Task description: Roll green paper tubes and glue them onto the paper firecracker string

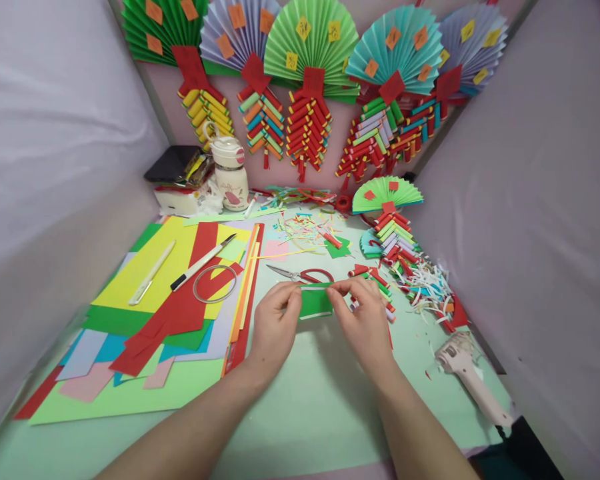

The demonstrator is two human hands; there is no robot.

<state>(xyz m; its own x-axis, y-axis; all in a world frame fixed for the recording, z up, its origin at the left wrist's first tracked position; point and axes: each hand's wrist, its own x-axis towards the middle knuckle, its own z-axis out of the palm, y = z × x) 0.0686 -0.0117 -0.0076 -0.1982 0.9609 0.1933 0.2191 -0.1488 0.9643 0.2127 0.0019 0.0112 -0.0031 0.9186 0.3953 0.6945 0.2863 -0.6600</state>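
Between my two hands a small green paper rectangle point(315, 303) is held up above the table, with white strips along its upper and lower edges. My left hand point(276, 320) pinches its left side between thumb and fingers. At its upper right corner, my right hand point(363, 319) pinches it the same way. Just beyond the paper lie red-handled scissors point(317, 275), their blades pointing left. Rolled paper tubes point(373, 275) in red and green lie behind my right hand, which partly hides them.
Coloured paper sheets point(125, 273), a craft knife point(203, 263) and a metal ring point(195, 287) lie left. A glue gun point(473, 380) rests at right, near paper shreds point(430, 287). A white bottle point(231, 180) stands at the back, below hanging paper fans point(310, 40).
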